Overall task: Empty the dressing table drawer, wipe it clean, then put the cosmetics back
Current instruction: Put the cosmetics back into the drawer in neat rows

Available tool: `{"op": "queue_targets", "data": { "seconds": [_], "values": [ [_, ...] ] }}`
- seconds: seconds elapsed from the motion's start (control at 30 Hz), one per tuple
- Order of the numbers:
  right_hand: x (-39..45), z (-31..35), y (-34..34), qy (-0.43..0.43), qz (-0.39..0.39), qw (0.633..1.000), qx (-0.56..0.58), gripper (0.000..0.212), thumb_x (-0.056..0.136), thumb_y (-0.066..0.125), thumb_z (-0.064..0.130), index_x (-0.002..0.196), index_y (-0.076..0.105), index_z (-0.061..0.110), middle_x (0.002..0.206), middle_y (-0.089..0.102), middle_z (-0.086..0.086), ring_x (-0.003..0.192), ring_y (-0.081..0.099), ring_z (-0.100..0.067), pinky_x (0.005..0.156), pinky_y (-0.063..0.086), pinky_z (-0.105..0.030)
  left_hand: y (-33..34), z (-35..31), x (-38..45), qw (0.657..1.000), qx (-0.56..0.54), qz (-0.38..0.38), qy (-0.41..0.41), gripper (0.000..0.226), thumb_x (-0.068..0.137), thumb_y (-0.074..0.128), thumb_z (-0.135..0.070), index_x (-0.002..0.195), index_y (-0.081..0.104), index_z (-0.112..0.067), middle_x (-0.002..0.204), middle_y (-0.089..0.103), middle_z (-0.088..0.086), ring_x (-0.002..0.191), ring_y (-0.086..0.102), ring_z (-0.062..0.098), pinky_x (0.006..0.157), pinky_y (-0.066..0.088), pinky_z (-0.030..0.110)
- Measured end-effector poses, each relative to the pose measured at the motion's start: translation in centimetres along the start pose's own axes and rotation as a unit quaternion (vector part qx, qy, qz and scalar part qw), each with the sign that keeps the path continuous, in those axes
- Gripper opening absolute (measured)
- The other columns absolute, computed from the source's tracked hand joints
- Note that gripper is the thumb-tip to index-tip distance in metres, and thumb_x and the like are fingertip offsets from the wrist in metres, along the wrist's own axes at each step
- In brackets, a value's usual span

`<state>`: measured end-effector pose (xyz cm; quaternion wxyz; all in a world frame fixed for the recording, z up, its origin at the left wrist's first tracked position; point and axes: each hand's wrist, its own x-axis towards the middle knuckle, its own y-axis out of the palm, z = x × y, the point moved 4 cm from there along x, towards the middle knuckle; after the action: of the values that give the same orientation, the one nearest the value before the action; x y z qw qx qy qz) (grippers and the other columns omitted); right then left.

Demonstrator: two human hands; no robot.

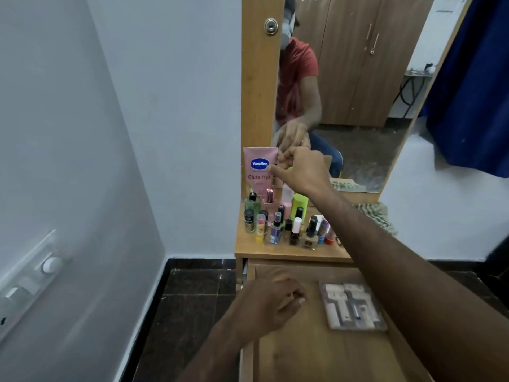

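While we stand the pink Vaseline tube point(260, 168) against the mirror frame, right hand point(301, 168) pinching it, left hand point(268, 301) hovers loosely curled, empty, over the nearly emptied drawer point(303, 346).

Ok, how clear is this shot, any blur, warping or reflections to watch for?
Head view: left hand motion-blurred over the open drawer; the wide lens bows the wall switch panel; the mirror doubles the right hand at the Vaseline tube; lighting soft, no glare.
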<state>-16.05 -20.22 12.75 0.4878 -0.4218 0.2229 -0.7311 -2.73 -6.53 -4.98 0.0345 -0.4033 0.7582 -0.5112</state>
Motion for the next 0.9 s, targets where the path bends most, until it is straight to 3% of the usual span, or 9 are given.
{"op": "queue_targets", "data": {
  "seconds": [0.13, 0.37, 0.5, 0.63, 0.77, 0.9],
  "values": [
    [0.8, -0.9, 1.7, 0.029, 0.03, 0.996, 0.073, 0.024, 0.08, 0.089, 0.045, 0.079, 0.072, 0.028, 0.071, 0.075, 0.01, 0.069, 0.069, 0.002, 0.063, 0.053, -0.022, 1.0, 0.8, -0.6, 0.999, 0.016, 0.038, 0.009, 0.021, 0.104, 0.052, -0.042, 0.115, 0.068, -0.034, 0.117, 0.063, -0.018, 0.119, 0.05, 0.0, 0.086, 0.053, 0.034],
    [1.6, -0.2, 2.4, -0.002, -0.006, 0.994, 0.107, 0.013, 0.086, 0.085, 0.038, 0.087, 0.074, 0.03, 0.076, 0.075, 0.014, 0.074, 0.071, 0.002, 0.068, 0.057, -0.022, 1.3, 1.3, -0.7, 1.0, 0.011, 0.011, -0.024, 0.02, 0.101, 0.052, -0.042, 0.113, 0.067, -0.037, 0.114, 0.06, -0.021, 0.115, 0.049, -0.004, 0.084, 0.052, 0.026],
    [1.5, 1.7, 0.9, -0.021, -0.058, 0.983, 0.17, 0.019, 0.09, 0.081, 0.037, 0.099, 0.076, 0.02, 0.083, 0.076, 0.01, 0.078, 0.072, -0.001, 0.077, 0.064, -0.028, 1.6, 1.4, -0.5, 0.999, 0.019, 0.007, -0.037, 0.019, 0.099, 0.053, -0.042, 0.111, 0.067, -0.038, 0.112, 0.06, -0.022, 0.112, 0.048, -0.005, 0.081, 0.044, 0.019],
    [0.1, 5.5, -4.6, -0.09, -0.143, 0.949, 0.265, 0.016, 0.096, 0.076, 0.031, 0.102, 0.072, 0.017, 0.091, 0.076, 0.006, 0.083, 0.073, -0.005, 0.075, 0.064, -0.03, 1.6, 1.3, -0.7, 0.999, 0.011, 0.0, -0.037, 0.018, 0.1, 0.055, -0.042, 0.111, 0.067, -0.037, 0.112, 0.062, -0.021, 0.11, 0.05, -0.005, 0.085, 0.048, 0.02],
    [-3.8, 6.7, -10.6, -0.111, -0.164, 0.905, 0.378, 0.023, 0.103, 0.065, 0.03, 0.112, 0.062, 0.009, 0.098, 0.079, -0.003, 0.085, 0.079, -0.019, 0.067, 0.065, -0.039, 0.5, 0.7, -0.8, 0.993, 0.02, -0.097, -0.057, 0.018, 0.105, 0.051, -0.042, 0.102, 0.065, -0.03, 0.103, 0.061, -0.018, 0.099, 0.051, -0.001, 0.078, 0.045, 0.022],
    [-9.8, 3.0, -11.6, -0.044, -0.103, 0.909, 0.401, 0.031, 0.106, 0.059, 0.033, 0.116, 0.056, 0.004, 0.099, 0.077, -0.004, 0.085, 0.078, -0.019, 0.06, 0.063, -0.034, -0.3, 0.8, -1.3, 0.983, -0.006, -0.156, -0.091, 0.027, 0.108, 0.051, -0.037, 0.107, 0.071, -0.02, 0.107, 0.066, -0.01, 0.105, 0.057, 0.01, 0.087, 0.049, 0.031]
  ]
}}
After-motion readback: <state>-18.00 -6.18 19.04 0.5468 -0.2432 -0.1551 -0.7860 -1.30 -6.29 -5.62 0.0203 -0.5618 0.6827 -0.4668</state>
